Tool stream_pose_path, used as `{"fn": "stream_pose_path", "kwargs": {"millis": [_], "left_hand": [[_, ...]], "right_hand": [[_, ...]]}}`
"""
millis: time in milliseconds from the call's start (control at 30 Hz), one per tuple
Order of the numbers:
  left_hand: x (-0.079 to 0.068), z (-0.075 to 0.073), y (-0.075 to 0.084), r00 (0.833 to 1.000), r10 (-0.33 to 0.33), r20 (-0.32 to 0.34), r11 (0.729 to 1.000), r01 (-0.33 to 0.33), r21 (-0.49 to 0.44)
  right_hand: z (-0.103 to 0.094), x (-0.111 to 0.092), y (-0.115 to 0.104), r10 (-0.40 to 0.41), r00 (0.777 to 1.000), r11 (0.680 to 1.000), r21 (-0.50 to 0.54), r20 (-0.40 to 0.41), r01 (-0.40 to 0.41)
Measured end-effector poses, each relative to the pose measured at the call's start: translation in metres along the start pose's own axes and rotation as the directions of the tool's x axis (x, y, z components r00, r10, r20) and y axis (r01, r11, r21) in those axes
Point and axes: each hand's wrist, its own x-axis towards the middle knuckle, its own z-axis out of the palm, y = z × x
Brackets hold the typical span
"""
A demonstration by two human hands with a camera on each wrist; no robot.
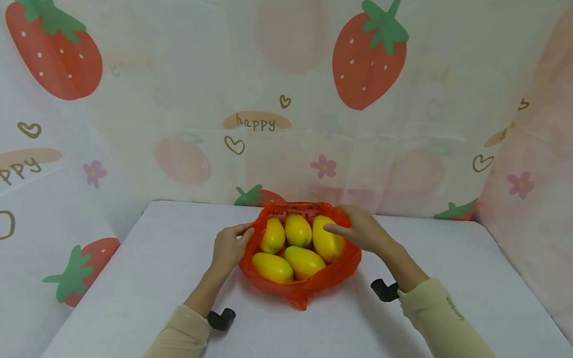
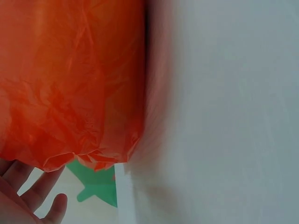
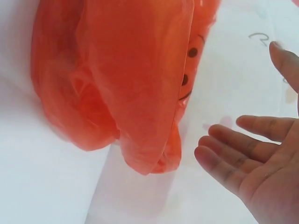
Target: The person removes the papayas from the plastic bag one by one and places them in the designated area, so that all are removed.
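Observation:
A red plastic bag (image 1: 299, 295) stands on the white table with its mouth rolled wide. Inside lie several smooth yellow mangoes (image 1: 272, 268), two at the front and others behind. At the bag's left rim, my left hand (image 1: 228, 246) pinches the plastic between thumb and forefinger. Its other fingers (image 2: 56, 209) spread loosely below the bag's edge in the left wrist view. My right hand (image 1: 360, 229) is at the right rim, thumb reaching over the largest mango. In the right wrist view its fingers (image 3: 243, 144) are extended and apart from the bag.
The white table (image 1: 453, 290) reaches back to a hanging cloth (image 1: 290, 84) printed with strawberries, hearts and flowers. Similar cloth hangs at both sides. A black wrist camera (image 1: 221, 319) sits on the left wrist, another black camera (image 1: 384, 290) on the right.

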Motion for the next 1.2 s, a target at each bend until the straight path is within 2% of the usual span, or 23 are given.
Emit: {"fn": "stream_pose_path", "kwargs": {"millis": [267, 600, 1000, 1200], "left_hand": [[0.0, 0.0, 0.001, 1.0, 0.004, -0.024, 1.0, -0.004, -0.021], [0.0, 0.0, 0.001, 1.0, -0.017, -0.013, 0.999, 0.016, -0.033], [0.002, -0.004, 0.0, 1.0, -0.005, 0.001, 0.999, 0.006, -0.035], [0.002, -0.004, 0.001, 1.0, -0.012, 0.007, 0.999, 0.012, -0.037]], "right_hand": [[0.007, 0.01, -0.005, 0.021, 0.999, 1.0, -0.012, 0.033, -0.021], [0.017, 0.017, -0.012, 0.073, 0.995, 0.996, -0.06, 0.071, -0.068], [0.025, 0.023, -0.017, 0.102, 0.992, 0.978, -0.189, 0.072, -0.087], [0.028, 0.027, -0.02, 0.165, 0.984, 0.962, -0.231, 0.069, -0.146]]}}
